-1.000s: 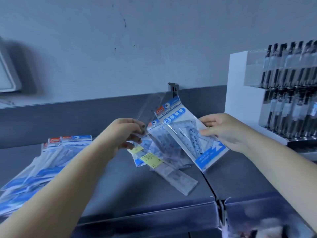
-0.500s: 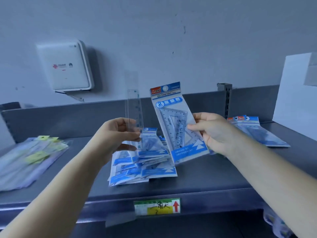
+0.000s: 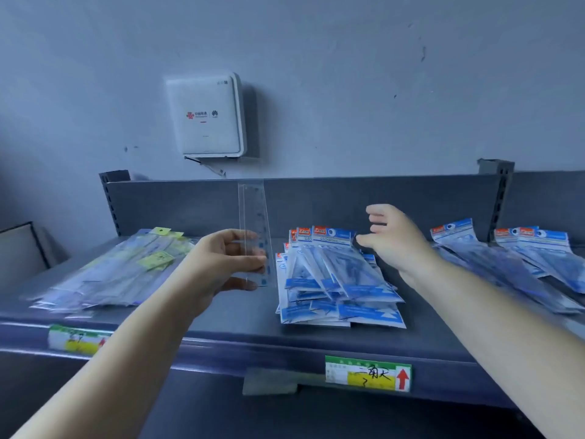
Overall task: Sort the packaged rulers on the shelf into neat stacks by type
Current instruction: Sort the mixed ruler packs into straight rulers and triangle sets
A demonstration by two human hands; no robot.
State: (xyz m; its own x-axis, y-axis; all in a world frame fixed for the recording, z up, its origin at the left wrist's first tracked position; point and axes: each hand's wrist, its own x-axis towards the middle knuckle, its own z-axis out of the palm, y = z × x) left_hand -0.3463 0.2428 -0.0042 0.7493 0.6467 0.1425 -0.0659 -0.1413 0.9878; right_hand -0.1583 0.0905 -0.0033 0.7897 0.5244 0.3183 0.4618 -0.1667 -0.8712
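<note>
My left hand [image 3: 221, 264] grips the lower end of a clear straight ruler [image 3: 253, 217] in a transparent sleeve and holds it upright above the shelf. Just right of it lies a stack of blue geometric set packs [image 3: 335, 280]. My right hand [image 3: 395, 242] hovers over the back of that stack with fingers spread and nothing in it. A pile of clear rulers with yellow tags [image 3: 126, 267] lies at the left of the shelf. More blue packs [image 3: 522, 258] lie spread at the right.
The grey metal shelf [image 3: 240, 315] has a back panel and price labels [image 3: 368, 373] on its front lip. A white router box [image 3: 205, 115] hangs on the wall above. Slotted uprights [image 3: 495, 198] stand at the shelf ends.
My right hand has let go of the blue geometric pack, which now lies on the middle stack. The view has swung left. My left hand still holds the clear ruler.
</note>
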